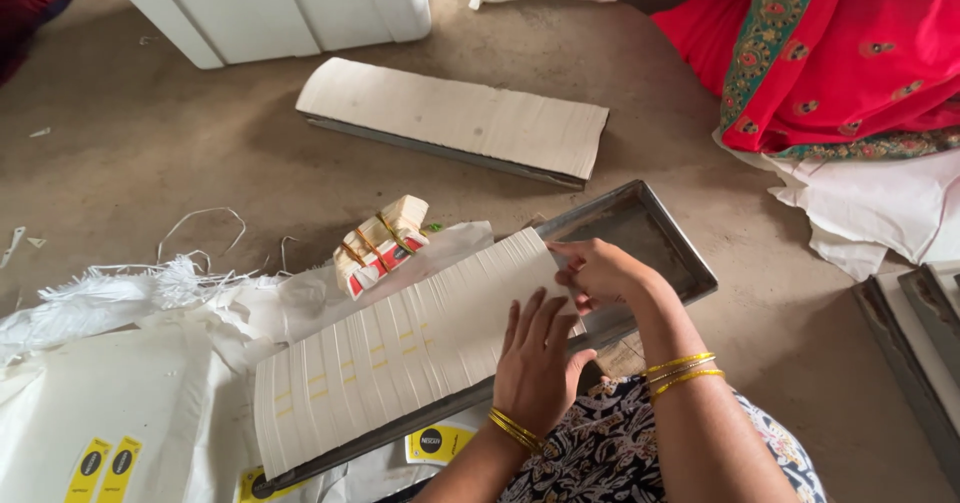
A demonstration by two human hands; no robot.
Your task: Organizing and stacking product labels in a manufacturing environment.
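Your left hand (537, 363) lies flat, fingers spread, on the long row of thin white card blanks (400, 348) packed edge-on in the shallow grey metal tray (655, 238); it grips nothing, and the open palm seems meant to press the leaning cards so they don't slide or fan out. Your right hand (598, 271) meets the upper end of the same row, fingers curled around the last cards, pinching their edge as if to square that end against the rest. The row runs diagonally across your lap, from the lower left to the bare part of the tray at the upper right, so the cards rest on the tray floor with its rim as a stop.

Just beyond the row, a small bundle of red-and-cream printed labels tied with bands (380, 243) rests on crumpled white plastic sacking (130, 383), near but apart from your hands. Farther off on the concrete floor (200, 153), a second filled tray of white cards (455, 118) lies flat, well apart. A person in a bright red patterned garment (830, 53) sits at the upper right, beside loose white cloth (860, 208).
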